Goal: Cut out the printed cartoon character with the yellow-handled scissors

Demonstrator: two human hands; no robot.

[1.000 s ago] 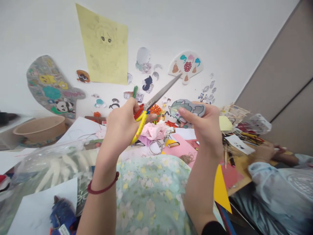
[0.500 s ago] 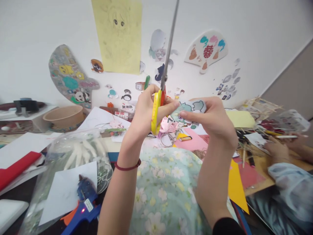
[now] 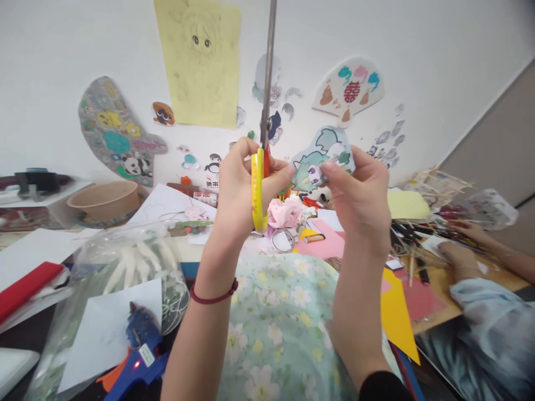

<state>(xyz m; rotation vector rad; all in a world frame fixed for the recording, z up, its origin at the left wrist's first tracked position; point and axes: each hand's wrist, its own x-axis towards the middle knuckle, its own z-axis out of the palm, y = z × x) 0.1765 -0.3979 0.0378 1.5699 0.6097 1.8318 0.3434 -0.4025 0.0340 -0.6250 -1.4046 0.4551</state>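
My left hand (image 3: 240, 189), with a dark red band at its wrist, is closed around scissors (image 3: 259, 184) with yellow and red handles. Their blades point straight up, and they look closed. The left thumb tip is close to the left edge of a paper cutout (image 3: 311, 170); whether it touches is unclear. Printed on that cutout is a mint-green cartoon animal with a pale border. My right hand (image 3: 361, 189) pinches its right side between thumb and fingers, with part of the picture hidden behind the thumb. Both hands are raised above the floral cloth (image 3: 284, 317).
Crumpled pink paper (image 3: 286, 213) and pink sheets lie behind the hands. On the left are a blue glue gun (image 3: 137, 365) with a lit light, a plastic bag (image 3: 137, 262) and a round tan bowl (image 3: 104, 200). At right, another person's hand (image 3: 460, 259) works among sticks and pens.
The cutout has tipped upward in my right hand, so more of its picture shows. My left hand and the scissors have shifted left, with the blades now more upright.
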